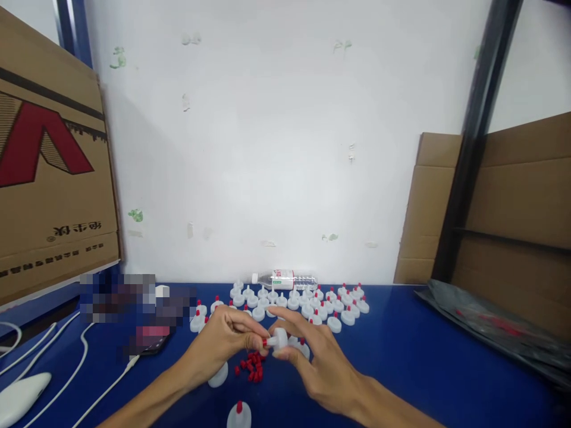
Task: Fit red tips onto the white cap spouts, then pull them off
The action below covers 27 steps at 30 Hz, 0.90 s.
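My right hand grips a white plastic nozzle cap by its wide base, the spout turned to the left. At that spout, my left hand pinches a small red tip cap; whether it is fully seated cannot be seen. Just below my hands lies a pile of loose red tip caps. A white cap with a red tip stands at the near edge, and another white cap is partly hidden beneath my left wrist.
Rows of white nozzle caps, several with red tips, stand at the back. Behind them lies a clear bottle. White cables and a phone are at left, a printed carton beyond. Grey plastic bags lie at right.
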Available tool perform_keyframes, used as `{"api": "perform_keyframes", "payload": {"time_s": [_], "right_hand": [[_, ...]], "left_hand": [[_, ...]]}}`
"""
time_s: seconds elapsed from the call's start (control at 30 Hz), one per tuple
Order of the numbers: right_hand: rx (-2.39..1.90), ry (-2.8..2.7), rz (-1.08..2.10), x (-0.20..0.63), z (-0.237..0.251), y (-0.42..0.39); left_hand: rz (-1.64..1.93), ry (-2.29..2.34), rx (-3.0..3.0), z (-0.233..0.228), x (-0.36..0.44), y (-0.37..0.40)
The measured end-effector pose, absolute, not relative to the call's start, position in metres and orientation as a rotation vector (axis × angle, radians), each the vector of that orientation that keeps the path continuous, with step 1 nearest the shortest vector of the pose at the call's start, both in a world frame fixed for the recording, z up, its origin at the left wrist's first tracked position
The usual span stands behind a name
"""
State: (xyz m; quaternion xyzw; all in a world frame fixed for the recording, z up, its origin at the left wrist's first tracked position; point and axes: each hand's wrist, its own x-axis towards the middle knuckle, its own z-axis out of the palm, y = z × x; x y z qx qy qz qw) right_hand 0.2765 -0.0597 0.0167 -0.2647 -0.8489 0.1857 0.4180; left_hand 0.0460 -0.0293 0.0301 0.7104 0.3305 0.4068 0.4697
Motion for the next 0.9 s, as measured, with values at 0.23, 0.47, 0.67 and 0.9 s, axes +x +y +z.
{"api": "perform_keyframes", "payload": {"time_s": [0.23, 0.47, 0.67, 0.9], "right_hand": [[-0.724, -2.262, 0.091, 0.279, 0.022, -0.044], [-1.039, -2.103, -0.261, 0.328, 0.028, 0.004], [-1.098, -2.073, -0.399, 0.338, 0.025, 0.013], [-1.141, -2.166, -0.454, 0.325, 0.023, 0.017]], "left_hand": [[1.08, 0.921, 1.922, 0.038, 0.055, -0.034], [0.837, 1.155, 2.758, 0.011, 0.055, -0.028], [0.671, 1.211, 2.807, 0.0, 0.053, -0.024], [0.588, 1.291, 2.801, -0.007, 0.052, -0.02]]}}
